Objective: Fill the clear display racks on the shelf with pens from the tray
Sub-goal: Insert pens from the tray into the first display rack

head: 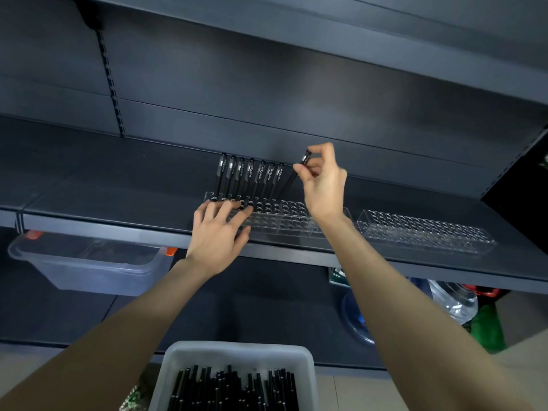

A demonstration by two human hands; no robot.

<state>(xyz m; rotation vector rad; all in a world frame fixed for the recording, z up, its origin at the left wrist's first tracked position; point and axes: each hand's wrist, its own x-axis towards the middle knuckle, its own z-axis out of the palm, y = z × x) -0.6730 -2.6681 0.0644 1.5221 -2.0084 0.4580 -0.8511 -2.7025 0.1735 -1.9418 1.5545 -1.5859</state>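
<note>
At the frame's centre the right hand [321, 179] pinches a black pen [292, 180] near its capped top, between thumb and fingertips. The pen's long axis leans: cap toward the upper right, lower end down-left at the back row of holes in the near clear rack [284, 223]. Left of it, 7 black pens [251, 176] stand in that back row, nearly upright with caps up and printed barrels facing the camera. The left hand [221, 229] lies with fingers spread and straight on the rack's left end, holding nothing. A second clear rack [427, 229] sits to the right on the same dark shelf [118, 185], apart from the first. At bottom centre, a white tray [237, 354] holds many black pens [234, 390], their long axes running mostly up the frame toward the shelf. A clear bin [89, 262] sits under the shelf at left.
</note>
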